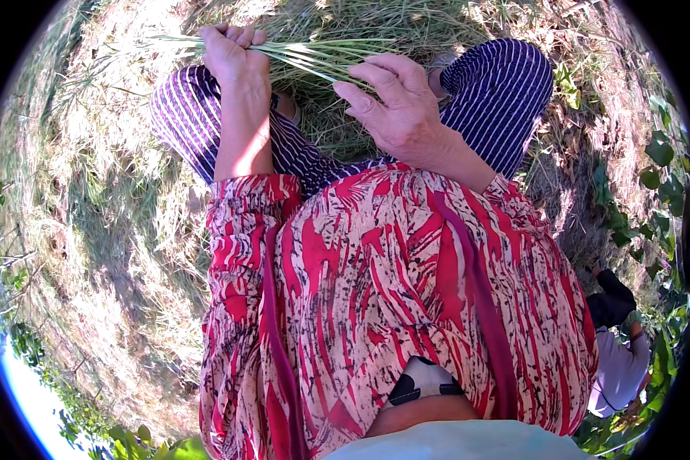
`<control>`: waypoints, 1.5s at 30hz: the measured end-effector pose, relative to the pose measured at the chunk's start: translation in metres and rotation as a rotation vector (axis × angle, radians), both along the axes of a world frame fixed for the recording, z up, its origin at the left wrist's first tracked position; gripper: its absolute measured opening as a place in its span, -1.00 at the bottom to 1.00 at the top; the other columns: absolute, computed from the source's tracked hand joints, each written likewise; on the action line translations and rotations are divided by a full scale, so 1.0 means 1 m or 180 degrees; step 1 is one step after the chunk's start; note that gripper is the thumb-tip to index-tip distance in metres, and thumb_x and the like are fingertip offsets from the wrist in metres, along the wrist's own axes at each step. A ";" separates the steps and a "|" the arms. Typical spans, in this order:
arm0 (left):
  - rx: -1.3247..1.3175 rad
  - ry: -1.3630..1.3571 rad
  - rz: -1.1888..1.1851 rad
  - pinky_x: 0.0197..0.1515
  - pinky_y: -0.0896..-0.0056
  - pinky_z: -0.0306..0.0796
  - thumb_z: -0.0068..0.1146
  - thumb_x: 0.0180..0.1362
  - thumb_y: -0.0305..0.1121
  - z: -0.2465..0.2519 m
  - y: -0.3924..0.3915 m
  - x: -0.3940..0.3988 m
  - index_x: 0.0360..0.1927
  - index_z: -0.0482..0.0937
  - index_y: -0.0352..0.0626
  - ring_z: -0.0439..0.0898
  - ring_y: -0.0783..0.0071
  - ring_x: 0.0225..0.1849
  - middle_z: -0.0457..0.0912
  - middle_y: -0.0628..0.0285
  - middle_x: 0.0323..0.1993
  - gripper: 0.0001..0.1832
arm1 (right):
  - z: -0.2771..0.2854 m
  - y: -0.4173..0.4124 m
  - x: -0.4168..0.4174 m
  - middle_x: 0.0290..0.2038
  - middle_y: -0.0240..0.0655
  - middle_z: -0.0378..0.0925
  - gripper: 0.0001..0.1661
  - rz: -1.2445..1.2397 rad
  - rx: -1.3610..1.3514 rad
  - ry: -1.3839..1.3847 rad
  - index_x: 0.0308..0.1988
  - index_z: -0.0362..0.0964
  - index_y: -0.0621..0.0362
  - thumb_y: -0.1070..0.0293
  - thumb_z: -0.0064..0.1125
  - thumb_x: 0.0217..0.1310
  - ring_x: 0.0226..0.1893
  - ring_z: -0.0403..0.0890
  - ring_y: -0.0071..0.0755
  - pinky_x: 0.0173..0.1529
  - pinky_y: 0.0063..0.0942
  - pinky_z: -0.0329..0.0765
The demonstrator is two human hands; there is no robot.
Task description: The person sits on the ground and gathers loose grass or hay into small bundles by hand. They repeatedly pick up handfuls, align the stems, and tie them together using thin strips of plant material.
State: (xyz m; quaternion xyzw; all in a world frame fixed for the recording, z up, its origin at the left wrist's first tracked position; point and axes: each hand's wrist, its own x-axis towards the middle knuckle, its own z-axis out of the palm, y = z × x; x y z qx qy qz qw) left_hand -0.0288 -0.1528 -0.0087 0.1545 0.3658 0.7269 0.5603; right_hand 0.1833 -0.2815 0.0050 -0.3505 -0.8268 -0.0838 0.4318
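My left hand (236, 54) is closed around a thin bundle of long green grass stalks (305, 54), which lies crosswise above my knees. The stalks fan out towards the right, and their finer ends reach out past the left side of the fist. At the right part of the bundle is my right hand (394, 103), its fingers apart and slightly bent beside the stalks. Whether its fingertips touch any stalk I cannot tell. The lower ends of some stalks are hidden behind that hand.
Cut grass (345, 129) lies on the ground between my bent legs in striped trousers (494, 98). Dry grass (109, 230) covers the ground to the left. Leafy vines (661, 149) grow at the right edge. Another person (618, 368) is at the lower right.
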 end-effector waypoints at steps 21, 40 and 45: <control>-0.0198 0.0498 0.0098 -0.70 0.53 0.02 -0.20 0.30 -0.06 0.023 -0.026 0.033 -0.55 0.25 -0.10 0.05 0.63 -0.76 0.11 0.43 -0.75 -0.61 | 0.035 -0.006 0.008 -0.05 0.01 0.31 -0.17 0.0128 -0.0636 0.0195 0.02 0.21 0.35 0.00 0.26 -0.15 -0.05 0.40 0.05 -0.03 -0.23 0.43; 0.0290 -0.0233 -0.2588 -0.41 0.38 0.22 -0.02 0.22 -0.14 -0.006 -0.073 0.078 -0.13 0.41 -0.08 0.24 0.49 -0.57 0.25 0.37 -0.63 -0.73 | -0.059 0.023 0.011 -0.74 -0.45 0.33 -0.70 0.2250 -0.5175 0.2405 -0.50 0.33 0.16 0.21 0.14 0.16 -0.78 0.34 -0.62 -0.65 -0.58 0.30; 0.0258 -0.0687 -0.2445 -0.62 0.55 0.03 -0.09 0.26 -0.11 -0.014 -0.062 0.069 -0.30 0.41 -0.09 0.05 0.63 -0.74 0.10 0.44 -0.76 -0.74 | -0.049 0.015 0.007 -0.67 -0.41 0.41 -0.70 0.1572 -0.4580 0.1766 -0.44 0.39 0.23 0.21 0.19 0.10 -0.72 0.40 -0.61 -0.62 -0.57 0.34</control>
